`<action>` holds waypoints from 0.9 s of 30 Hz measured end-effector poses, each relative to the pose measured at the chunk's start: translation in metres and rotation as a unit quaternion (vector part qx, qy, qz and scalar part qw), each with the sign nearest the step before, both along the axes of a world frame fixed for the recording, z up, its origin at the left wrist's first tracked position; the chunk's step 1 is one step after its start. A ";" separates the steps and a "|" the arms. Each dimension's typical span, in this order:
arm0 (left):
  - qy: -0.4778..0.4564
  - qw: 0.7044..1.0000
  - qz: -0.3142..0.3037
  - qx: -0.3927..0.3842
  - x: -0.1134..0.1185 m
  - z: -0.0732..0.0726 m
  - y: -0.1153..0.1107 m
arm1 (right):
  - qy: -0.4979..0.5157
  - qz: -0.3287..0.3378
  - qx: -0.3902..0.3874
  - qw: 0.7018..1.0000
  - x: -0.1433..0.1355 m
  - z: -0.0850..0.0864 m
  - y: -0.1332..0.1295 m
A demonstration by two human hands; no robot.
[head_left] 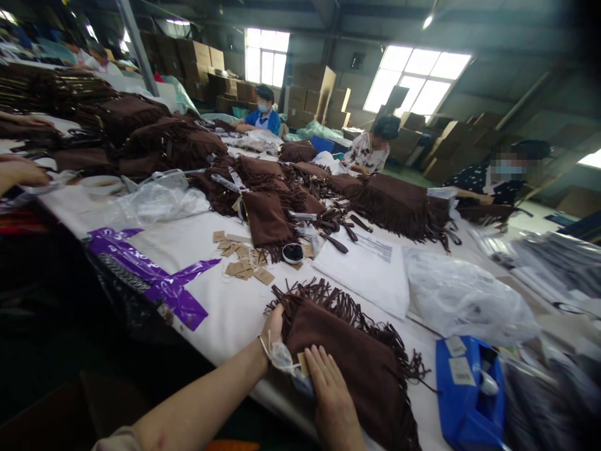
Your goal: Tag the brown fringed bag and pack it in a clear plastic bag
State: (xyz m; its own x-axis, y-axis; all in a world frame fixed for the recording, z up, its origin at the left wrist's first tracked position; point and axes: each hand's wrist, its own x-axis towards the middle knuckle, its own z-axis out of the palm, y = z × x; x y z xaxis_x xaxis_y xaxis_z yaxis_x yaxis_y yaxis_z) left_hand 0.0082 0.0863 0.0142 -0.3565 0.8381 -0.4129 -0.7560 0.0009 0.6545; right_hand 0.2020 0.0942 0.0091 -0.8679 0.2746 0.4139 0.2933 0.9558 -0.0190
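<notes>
A dark brown fringed bag (354, 354) lies on the white-covered table in front of me, its fringe spread along the far and right sides. My left hand (273, 329) grips the bag's left corner, with the fingertips hidden by the fringe. My right hand (330, 388) lies flat on the bag's near left part, fingers stretched out. Between the two hands, a small tan tag (303, 363) and a bit of clear plastic (282, 356) show at the bag's edge.
Loose tan tags (244, 257), a small black-filled round dish (293, 253) and another brown bag (267, 217) lie ahead. A blue tape dispenser (457, 394) and clear plastic bags (462, 297) are at right. Purple tape (176, 288) covers the left table edge. Several people sit beyond.
</notes>
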 end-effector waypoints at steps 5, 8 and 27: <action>-0.029 0.997 0.053 0.042 -0.010 0.010 -0.010 | -0.012 0.024 0.015 1.000 -0.001 -0.004 0.001; -0.071 0.988 0.120 0.065 -0.021 0.017 -0.011 | 0.012 0.028 0.009 0.999 -0.002 -0.005 -0.002; 0.704 0.693 -0.154 -0.008 -0.009 0.079 -0.066 | 0.033 0.010 -0.083 0.996 -0.002 -0.001 -0.014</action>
State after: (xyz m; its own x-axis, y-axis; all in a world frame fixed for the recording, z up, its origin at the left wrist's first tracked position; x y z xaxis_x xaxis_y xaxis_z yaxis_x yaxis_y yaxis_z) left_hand -0.0005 0.0200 0.0932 -0.2221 0.9630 0.1524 0.6697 0.0371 0.7417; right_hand 0.1999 0.0802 0.0081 -0.8457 0.3272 0.4215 0.2677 0.9435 -0.1953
